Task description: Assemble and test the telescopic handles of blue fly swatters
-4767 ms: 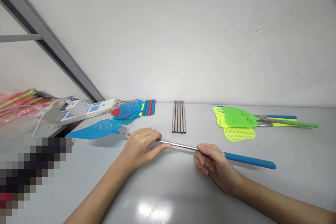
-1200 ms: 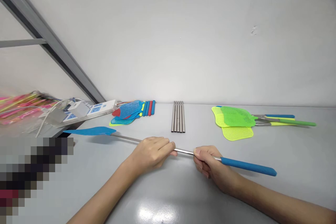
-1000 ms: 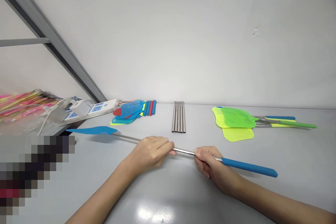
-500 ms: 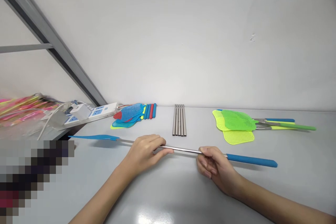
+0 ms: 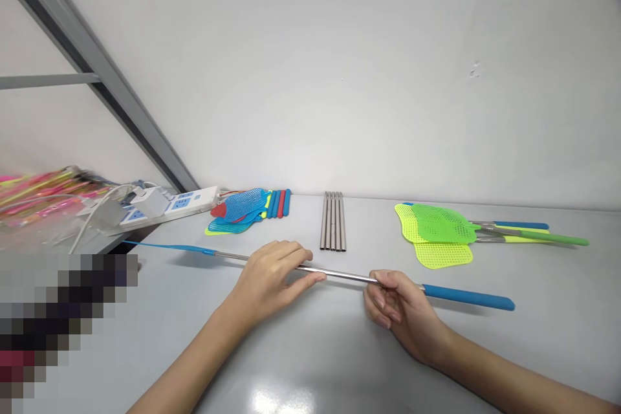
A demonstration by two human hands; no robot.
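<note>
Across the front of the grey table stretches a fly swatter (image 5: 347, 275) with a metal rod, a blue handle at the right and a blue head seen edge-on at the left. My left hand (image 5: 274, 275) is closed round the rod near its middle, palm down. Farther right, my right hand (image 5: 400, 310) grips the same rod between thumb and curled fingers, just short of the handle. Behind my hands lie several metal tubes (image 5: 332, 223) side by side. At the right rests a pile of fly swatters (image 5: 444, 226) with green and yellow heads.
Loose swatter heads (image 5: 245, 207), mostly blue, lie at the back left beside a row of blue and red handles (image 5: 279, 204). A power strip (image 5: 189, 204) with cables and plastic-wrapped colourful items (image 5: 43, 197) are at far left. The wall (image 5: 330, 77) closes the back.
The swatter's blue head has turned from slightly tilted to nearly edge-on as the rod rotated. Both hands keep their hold in almost the same place.
</note>
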